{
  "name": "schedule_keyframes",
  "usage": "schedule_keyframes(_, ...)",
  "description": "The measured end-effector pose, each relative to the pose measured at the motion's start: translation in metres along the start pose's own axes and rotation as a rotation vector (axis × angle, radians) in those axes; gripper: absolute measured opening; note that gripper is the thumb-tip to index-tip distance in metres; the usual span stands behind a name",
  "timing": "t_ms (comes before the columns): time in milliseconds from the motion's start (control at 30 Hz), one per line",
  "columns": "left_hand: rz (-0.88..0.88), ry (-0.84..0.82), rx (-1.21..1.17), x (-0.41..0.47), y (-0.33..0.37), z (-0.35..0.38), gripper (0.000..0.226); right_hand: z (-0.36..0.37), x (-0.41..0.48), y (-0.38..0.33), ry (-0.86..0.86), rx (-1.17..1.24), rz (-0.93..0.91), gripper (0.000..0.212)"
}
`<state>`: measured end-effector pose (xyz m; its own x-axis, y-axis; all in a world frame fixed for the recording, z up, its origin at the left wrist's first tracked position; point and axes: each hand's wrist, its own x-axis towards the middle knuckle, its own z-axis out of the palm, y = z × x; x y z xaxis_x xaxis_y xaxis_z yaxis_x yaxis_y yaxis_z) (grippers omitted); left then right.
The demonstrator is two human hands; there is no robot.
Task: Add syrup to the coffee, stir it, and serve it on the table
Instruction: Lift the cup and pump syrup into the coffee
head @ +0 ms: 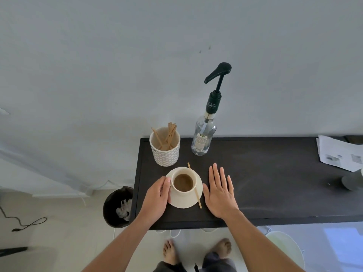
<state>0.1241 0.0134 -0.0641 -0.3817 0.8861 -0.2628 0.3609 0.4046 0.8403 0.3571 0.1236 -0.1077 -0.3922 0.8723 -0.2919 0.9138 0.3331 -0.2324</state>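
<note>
A cream cup of coffee (183, 182) stands on a cream saucer (184, 201) near the left end of the black table (275, 183). A wooden stirrer (197, 195) lies across the saucer's right side, behind the cup. My left hand (157, 195) curls around the cup's left side and the saucer edge. My right hand (220, 191) rests flat on the table just right of the saucer, fingers spread, holding nothing. The clear syrup bottle (204, 134) with a dark green pump stands behind, at the table's back edge.
A patterned pot (165, 152) holding several wooden stirrers stands behind the cup. Papers (339, 152) and a grey object (352, 179) lie at the table's far right. A dark bin (117, 207) sits on the floor left of the table. A cable (29, 222) lies on the floor.
</note>
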Motion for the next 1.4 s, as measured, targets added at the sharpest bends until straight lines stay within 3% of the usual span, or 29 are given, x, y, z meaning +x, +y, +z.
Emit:
schedule_keyframes(300, 0.097, 0.013, 0.006, 0.008, 0.049, -0.024, 0.044, 0.001, 0.001, 0.001, 0.002, 0.027, -0.002, 0.077)
schedule_keyframes(633, 0.255, 0.102, 0.055, 0.023, 0.149, -0.079, 0.044, -0.007, 0.004, 0.01, -0.05, -0.037, -0.041, 0.081)
schedule_keyframes(833, 0.33, 0.136, 0.082, 0.032, 0.192, -0.104, 0.046, -0.027, -0.002, 0.007, -0.119, 0.072, -0.027, 0.081)
schedule_keyframes(933, 0.316, 0.139, 0.08, 0.037, 0.204, -0.109, 0.05, -0.077, 0.002, 0.003, -0.152, 0.374, 0.049, 0.07)
schedule_keyframes(1000, 0.307, 0.14, 0.071, 0.038, 0.21, -0.11, 0.053, -0.131, 0.01, 0.0, 0.006, 0.56, 0.128, 0.069)
schedule_keyframes(1067, 0.306, 0.146, 0.069, 0.039, 0.214, -0.111, 0.054, -0.195, 0.022, -0.003, 0.228, 0.648, 0.139, 0.051)
schedule_keyframes(1200, 0.306, 0.151, 0.077, 0.043, 0.218, -0.112, 0.056, -0.325, 0.028, -0.028, 0.547, 0.789, -0.039, 0.041)
schedule_keyframes(1267, 0.314, 0.148, 0.087, 0.044, 0.22, -0.113, 0.058, -0.375, 0.025, -0.049, 0.554, 0.779, -0.168, 0.041)
schedule_keyframes(1400, 0.332, 0.16, 0.095, 0.048, 0.224, -0.114, 0.056, -0.419, 0.03, -0.089, 0.399, 0.625, -0.303, 0.046)
